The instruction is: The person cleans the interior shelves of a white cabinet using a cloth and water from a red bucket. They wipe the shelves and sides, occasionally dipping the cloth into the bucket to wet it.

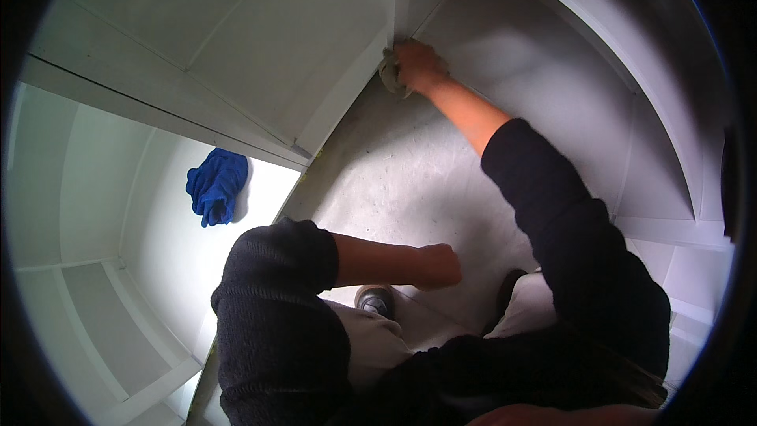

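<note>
My right hand (pixel 421 66) is stretched forward and grips a greyish cloth (pixel 391 74) against the lower edge of a white upright panel (pixel 402 0), where panel and floor meet; it looks slightly blurred. My left hand (pixel 439 266) is curled into a fist in front of my body, over the floor, with nothing seen in it. To the left, a crumpled blue cloth (pixel 217 186) lies on the brightly lit white bottom surface of a compartment, apart from both hands.
White panels (pixel 248 59) rise at the left and a curved-looking white frame (pixel 644 83) stands at the right. Between them is a grey, scuffed floor (pixel 402 177). A dark shoe (pixel 375 302) of mine shows below my left forearm. White shelving (pixel 89 307) stands at the lower left.
</note>
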The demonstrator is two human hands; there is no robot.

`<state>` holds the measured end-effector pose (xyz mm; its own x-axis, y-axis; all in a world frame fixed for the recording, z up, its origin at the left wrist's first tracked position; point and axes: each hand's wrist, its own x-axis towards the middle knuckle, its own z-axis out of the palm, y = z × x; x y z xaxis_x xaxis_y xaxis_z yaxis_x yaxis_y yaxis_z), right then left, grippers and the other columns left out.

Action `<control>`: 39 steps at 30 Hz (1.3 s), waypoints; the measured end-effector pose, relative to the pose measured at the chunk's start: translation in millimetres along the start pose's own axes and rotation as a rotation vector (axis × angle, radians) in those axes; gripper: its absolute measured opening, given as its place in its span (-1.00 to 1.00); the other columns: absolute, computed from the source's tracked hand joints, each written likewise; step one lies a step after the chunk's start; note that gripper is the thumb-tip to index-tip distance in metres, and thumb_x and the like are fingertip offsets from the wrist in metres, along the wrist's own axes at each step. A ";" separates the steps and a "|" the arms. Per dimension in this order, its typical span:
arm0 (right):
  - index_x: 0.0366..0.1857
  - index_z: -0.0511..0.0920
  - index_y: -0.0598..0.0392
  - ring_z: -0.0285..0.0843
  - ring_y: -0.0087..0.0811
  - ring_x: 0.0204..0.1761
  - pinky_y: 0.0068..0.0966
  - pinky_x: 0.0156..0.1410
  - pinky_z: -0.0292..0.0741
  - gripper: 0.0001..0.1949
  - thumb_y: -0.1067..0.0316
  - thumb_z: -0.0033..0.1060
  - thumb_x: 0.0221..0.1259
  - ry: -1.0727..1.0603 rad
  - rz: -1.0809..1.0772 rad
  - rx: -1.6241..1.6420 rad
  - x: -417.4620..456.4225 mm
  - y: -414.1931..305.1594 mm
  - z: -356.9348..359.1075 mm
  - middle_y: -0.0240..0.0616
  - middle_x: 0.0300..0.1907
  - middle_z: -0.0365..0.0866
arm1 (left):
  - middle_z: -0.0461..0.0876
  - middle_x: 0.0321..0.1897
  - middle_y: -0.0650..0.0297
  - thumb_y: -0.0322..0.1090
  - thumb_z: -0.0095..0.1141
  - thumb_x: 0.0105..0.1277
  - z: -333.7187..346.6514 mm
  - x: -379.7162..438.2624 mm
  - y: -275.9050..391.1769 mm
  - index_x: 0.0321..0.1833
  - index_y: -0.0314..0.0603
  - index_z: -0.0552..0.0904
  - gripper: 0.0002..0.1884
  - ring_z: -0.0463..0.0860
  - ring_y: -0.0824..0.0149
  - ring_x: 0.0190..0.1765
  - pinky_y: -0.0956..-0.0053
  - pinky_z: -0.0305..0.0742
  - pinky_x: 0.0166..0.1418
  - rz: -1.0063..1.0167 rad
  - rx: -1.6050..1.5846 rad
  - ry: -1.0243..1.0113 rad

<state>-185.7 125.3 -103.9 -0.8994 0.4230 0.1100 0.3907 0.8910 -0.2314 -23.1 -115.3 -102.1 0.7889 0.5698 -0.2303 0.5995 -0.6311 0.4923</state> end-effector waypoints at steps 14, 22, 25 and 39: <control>-0.09 0.51 0.12 0.47 -0.07 -0.04 -0.26 0.04 0.41 -0.65 0.33 0.22 -0.04 -0.624 0.133 0.133 -212.1 106.7 -142.7 -0.02 -0.15 0.55 | 0.60 -0.45 0.18 -0.41 0.07 0.07 -55.4 7.1 12.2 -0.37 -0.16 0.56 -0.92 0.59 0.15 -0.23 0.29 0.47 -0.18 0.071 -0.013 -0.099; -0.19 0.51 0.26 0.49 -0.07 -0.13 -0.31 -0.04 0.40 -0.63 0.19 0.22 -0.01 -0.383 1.084 -0.129 -515.1 156.6 -397.1 0.05 -0.21 0.54 | 0.60 -0.49 0.11 -0.29 0.02 0.11 -39.7 49.7 15.6 -0.40 -0.14 0.55 -0.89 0.60 0.09 -0.32 0.21 0.47 -0.26 0.170 -0.016 -0.224; -0.26 0.55 0.28 0.56 -0.15 -0.23 -0.32 -0.13 0.45 -0.63 0.18 0.25 -0.06 -0.571 1.423 -0.241 -625.3 138.5 -440.4 0.01 -0.30 0.60 | 0.61 -0.39 0.15 -0.13 0.00 0.20 -32.5 60.2 17.2 -0.23 -0.08 0.61 -0.76 0.57 0.10 -0.19 0.20 0.44 -0.10 0.136 0.011 -0.296; -0.39 0.60 0.26 0.55 -0.18 -0.30 -0.24 -0.17 0.44 -0.76 0.32 0.08 -0.09 -1.070 1.502 -0.025 -817.8 265.8 -347.5 0.03 -0.35 0.58 | 0.59 -0.35 0.08 -0.35 -0.03 0.15 -42.6 178.0 -39.3 -0.30 -0.20 0.58 -0.85 0.58 0.12 -0.16 0.21 0.48 -0.24 0.256 0.047 -0.153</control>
<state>721.8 73.5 80.7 0.4468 0.5032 -0.7397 0.8776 -0.0861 0.4715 88.0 33.3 -126.6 0.9242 0.3056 -0.2290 0.3814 -0.7696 0.5121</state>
